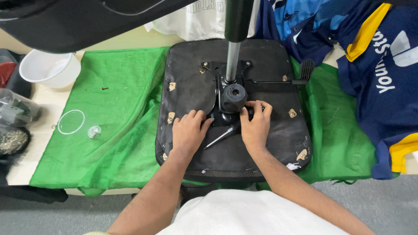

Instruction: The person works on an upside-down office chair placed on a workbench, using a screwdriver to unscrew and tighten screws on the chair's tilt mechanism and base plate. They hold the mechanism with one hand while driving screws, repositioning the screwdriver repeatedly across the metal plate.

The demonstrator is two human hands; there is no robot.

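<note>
We are working on an upturned office chair seat, which is lying underside-up on a green cloth, with its black tilt mechanism bolted at the middle and a gas cylinder rising from it toward us. Our left hand is resting just left of the mechanism, fingers curled loosely against its plate and grasping nothing we can make out; our right hand is pinching at something small just right of the mechanism, though we cannot tell what, since the fingertips are covering it. A screwdriver is lying loose just below the mechanism, between our hands. We are judging that a brush of either wrist could roll it off the seat, and that a small fastener could slip from the right fingers and drop into the cloth's folds. The cylinder's top is running out of view, a dark shape is blocking the upper left corner, and the lever right of the mechanism is partly hard to follow.
</note>
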